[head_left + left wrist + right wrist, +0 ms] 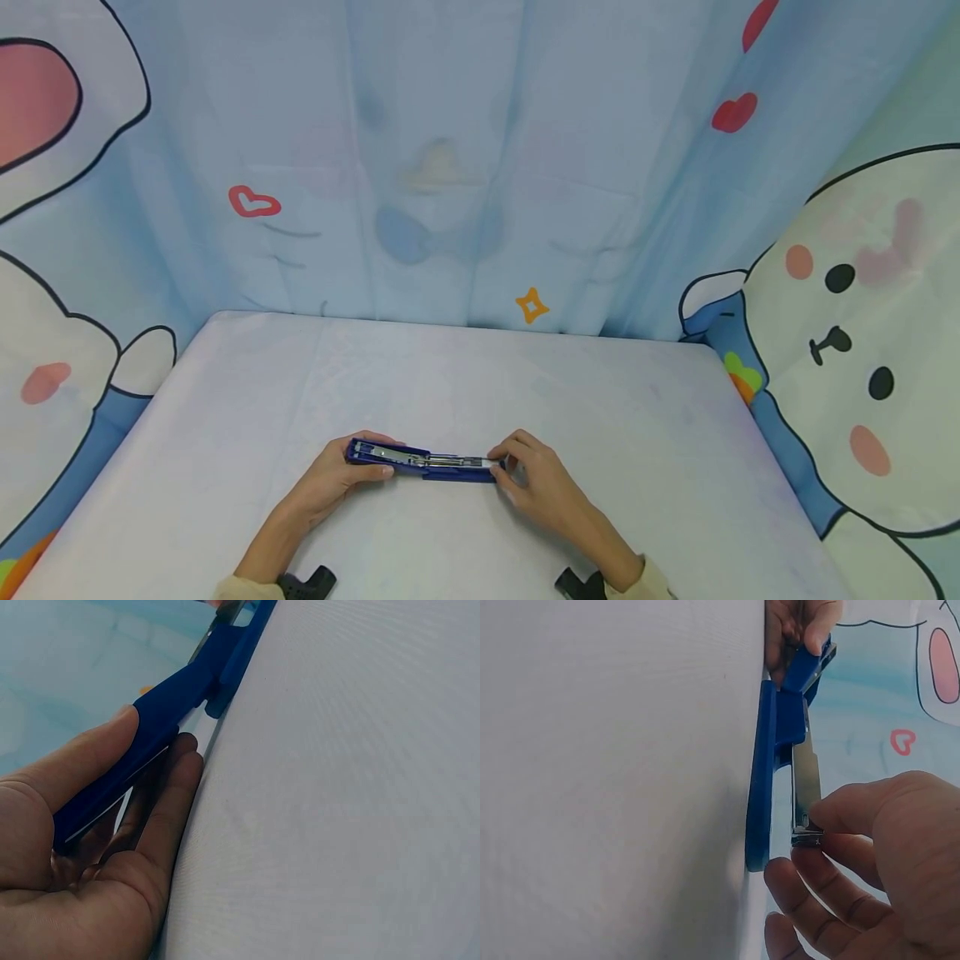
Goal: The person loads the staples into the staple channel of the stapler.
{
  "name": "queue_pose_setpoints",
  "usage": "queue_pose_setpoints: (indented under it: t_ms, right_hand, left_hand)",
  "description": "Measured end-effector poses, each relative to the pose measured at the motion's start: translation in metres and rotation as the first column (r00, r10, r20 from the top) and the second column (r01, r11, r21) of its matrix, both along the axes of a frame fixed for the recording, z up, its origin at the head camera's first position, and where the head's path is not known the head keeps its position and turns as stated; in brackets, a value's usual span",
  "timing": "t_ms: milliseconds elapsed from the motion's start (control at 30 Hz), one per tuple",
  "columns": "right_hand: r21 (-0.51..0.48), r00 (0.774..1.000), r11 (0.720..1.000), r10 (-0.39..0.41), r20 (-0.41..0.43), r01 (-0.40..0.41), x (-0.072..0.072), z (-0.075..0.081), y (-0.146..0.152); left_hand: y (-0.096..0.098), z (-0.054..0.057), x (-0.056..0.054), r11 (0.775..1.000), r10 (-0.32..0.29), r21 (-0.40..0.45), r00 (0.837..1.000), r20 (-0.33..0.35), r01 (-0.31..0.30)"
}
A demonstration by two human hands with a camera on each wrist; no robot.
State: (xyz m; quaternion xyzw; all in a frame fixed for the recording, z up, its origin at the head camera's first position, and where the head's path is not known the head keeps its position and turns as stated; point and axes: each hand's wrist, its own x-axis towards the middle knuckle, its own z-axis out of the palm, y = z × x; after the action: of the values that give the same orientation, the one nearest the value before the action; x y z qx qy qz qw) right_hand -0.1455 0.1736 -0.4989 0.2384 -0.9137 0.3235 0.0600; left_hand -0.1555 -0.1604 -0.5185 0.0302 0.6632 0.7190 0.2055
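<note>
A blue stapler (459,477) lies folded wide open near the middle of the table, its top cover swung back to the left. My left hand (330,479) holds that cover, with the thumb on the near side and the fingers on the far side and beneath. In the right wrist view, the thumb and fingers of my right hand (907,855) pinch the front end of the metal staple magazine (805,780). The magazine stands slightly apart from the blue base (758,802). Whether staples are inside cannot be made out.
A white cloth covers the table (450,375). Behind it hangs a light blue curtain (450,167) with cartoon animals and hearts. Dark wrist mounts (307,585) show at both forearms along the lower edge.
</note>
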Motion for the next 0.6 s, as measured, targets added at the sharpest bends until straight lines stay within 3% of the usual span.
queue_pose_setpoints:
  t_ms: [400,600]
  right_hand:
    - [-0.072,1.000,0.997,0.014,0.027,-0.012,-0.0015,-0.0048,0.0022]
    - [-0.128,0.994,0.992,0.006,0.106,0.008,-0.0001,-0.0054,0.0030]
  left_hand:
    - [0.0002,0.0004,-0.0001,1.000,0.000,0.013,1.000,0.005,0.000]
    - [0.0004,0.0007,-0.0002,1.000,0.007,0.010,1.000,0.010,-0.007]
